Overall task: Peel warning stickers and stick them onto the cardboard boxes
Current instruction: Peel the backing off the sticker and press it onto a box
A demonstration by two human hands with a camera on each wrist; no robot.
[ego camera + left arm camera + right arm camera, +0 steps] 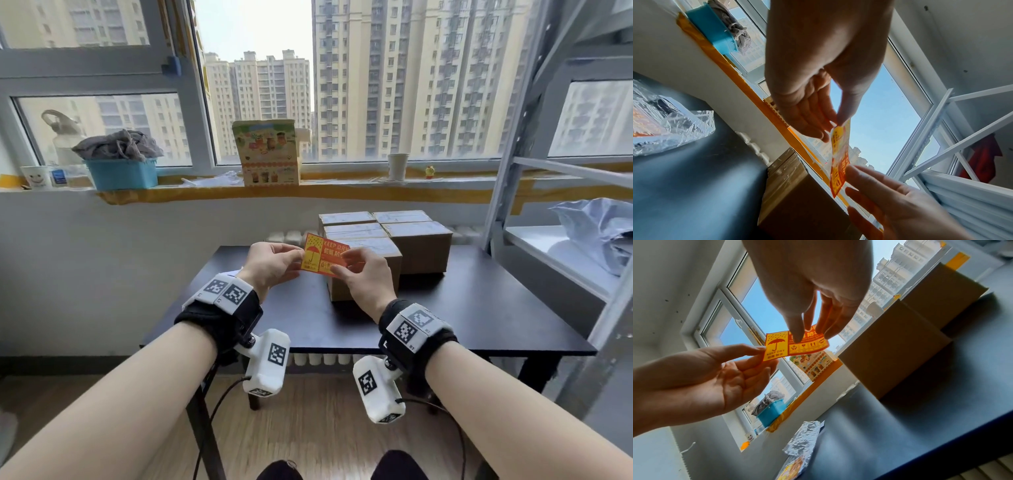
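Table: you had a flat, matte black rectangular top in front of you, standing below the window.
Cardboard boxes: plain brown, square-edged cartons sat packed together at the far right of the table, their tops sealed with glossy clear tape; the nearest one stood directly behind your hands.
Plastic bag: a crinkled, transparent film pack lay on the table's left part, with orange printed sheets showing through it.
Left hand: you pinched the sticker's left edge between thumb and fingertips, the other fingers loosely extended beneath it.
Right hand: you gripped the sticker's right part from the near side, thumb against fingertips, fingers pointing toward the far side.
Warning sticker: you held this thin, rectangular orange-and-yellow label in the air between both hands, above the table and just in front of the nearest box, touching neither. It had a smooth printed face with a red umbrella, "KEEP DRY" lettering and small handling symbols, and it bowed slightly along its length.
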